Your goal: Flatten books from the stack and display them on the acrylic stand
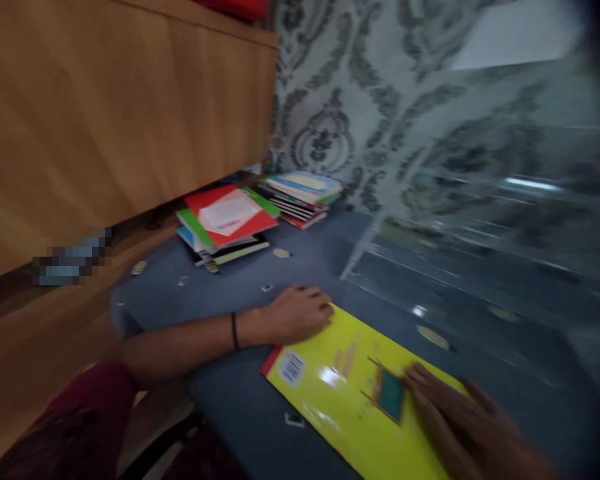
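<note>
A glossy yellow book (340, 380) with a barcode, faint lettering and a picture of a green board lies on a dark grey patterned table (220, 293). A red strip runs along its left end. At the book's upper left corner, my left hand (297, 317) rests back up, its fingers bent over the edge; a dark band circles the wrist. Stretched out across the right part of the cover is my right hand (460, 420), its fingers long and slightly blurred. Parts of the cover are hidden under this hand.
Behind my left hand stands an untidy pile of books (230, 220) with a red one on top. Another book stack (303, 193) is by the patterned wall (330, 127). A clear plastic panel (430, 267) is at the right. A wooden cabinet (130, 107) stands left.
</note>
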The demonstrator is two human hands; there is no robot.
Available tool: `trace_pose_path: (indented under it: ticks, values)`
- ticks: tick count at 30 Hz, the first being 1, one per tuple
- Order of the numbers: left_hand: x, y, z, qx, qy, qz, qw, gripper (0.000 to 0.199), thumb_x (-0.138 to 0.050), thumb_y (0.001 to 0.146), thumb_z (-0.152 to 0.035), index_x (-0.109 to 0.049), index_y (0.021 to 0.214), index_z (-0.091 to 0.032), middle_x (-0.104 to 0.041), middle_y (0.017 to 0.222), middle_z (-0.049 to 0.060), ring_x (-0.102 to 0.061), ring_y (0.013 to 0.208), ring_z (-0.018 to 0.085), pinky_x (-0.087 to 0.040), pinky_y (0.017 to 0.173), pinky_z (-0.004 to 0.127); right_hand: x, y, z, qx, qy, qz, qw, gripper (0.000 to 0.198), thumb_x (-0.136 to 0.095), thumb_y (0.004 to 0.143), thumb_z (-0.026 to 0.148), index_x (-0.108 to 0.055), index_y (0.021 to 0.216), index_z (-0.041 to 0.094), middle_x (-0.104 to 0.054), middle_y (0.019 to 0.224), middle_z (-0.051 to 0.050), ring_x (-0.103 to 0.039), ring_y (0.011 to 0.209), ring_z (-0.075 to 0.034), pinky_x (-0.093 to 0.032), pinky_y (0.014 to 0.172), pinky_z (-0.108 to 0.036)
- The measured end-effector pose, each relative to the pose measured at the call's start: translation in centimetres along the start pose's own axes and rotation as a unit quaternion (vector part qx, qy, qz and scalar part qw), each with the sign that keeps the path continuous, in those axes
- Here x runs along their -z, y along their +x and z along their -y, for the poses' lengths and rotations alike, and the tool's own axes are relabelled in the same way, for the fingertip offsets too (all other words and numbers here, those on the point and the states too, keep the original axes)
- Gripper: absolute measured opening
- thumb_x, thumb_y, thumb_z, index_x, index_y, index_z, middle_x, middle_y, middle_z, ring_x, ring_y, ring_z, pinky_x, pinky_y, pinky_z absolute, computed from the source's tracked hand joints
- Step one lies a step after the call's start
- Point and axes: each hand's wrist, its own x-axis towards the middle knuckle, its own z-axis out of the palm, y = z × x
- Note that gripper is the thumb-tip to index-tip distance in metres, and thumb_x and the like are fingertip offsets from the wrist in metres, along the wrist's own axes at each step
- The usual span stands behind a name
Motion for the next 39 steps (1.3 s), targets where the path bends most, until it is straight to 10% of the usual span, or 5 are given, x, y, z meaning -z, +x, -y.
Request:
trace_pose_path:
  ticks: [12,23,39]
  values:
    - [2.2,0.8,-0.1,0.052,0.075,0.028,0.995,0.027,-0.046,0.102,-0.021,-0.069,0.088,-0.014,-0.071,0.092,0.01,-0.066,0.092,0.027,-0.052,0.077,0.039,2.7,1.1,2.0,-0.072,0.047,-0.012,0.996,0.025,-0.051,0.1,0.024,-0.075,0.105,0.028,-0.08,0.108,-0.006,-0.074,0.107,-0.029,-0.053,0.101,-0.06]
    - [1.2,0.0,-3.9,-0.148,-0.081,-0.028,0.985,0.034,-0.044,0.105,-0.035,-0.059,0.127,-0.014,-0.065,0.129,0.016,-0.06,0.125,0.029,-0.052,0.104,0.047,2.2,1.0,2.5,-0.05,0.019,-0.017,0.998,0.025,-0.05,0.099,0.02,-0.074,0.105,0.023,-0.08,0.105,-0.008,-0.074,0.107,-0.029,-0.046,0.103,-0.064]
    - [2.8,-1.4,-6.8,-0.19,-0.081,0.079,0.975,0.086,-0.043,0.091,-0.077,-0.045,0.144,-0.01,-0.05,0.15,0.022,-0.041,0.143,0.036,-0.032,0.116,0.055,1.9,1.0,2.2,-0.006,-0.024,-0.009,1.0,0.025,-0.051,0.1,0.023,-0.072,0.112,0.023,-0.077,0.114,-0.01,-0.072,0.108,-0.029,-0.05,0.099,-0.058]
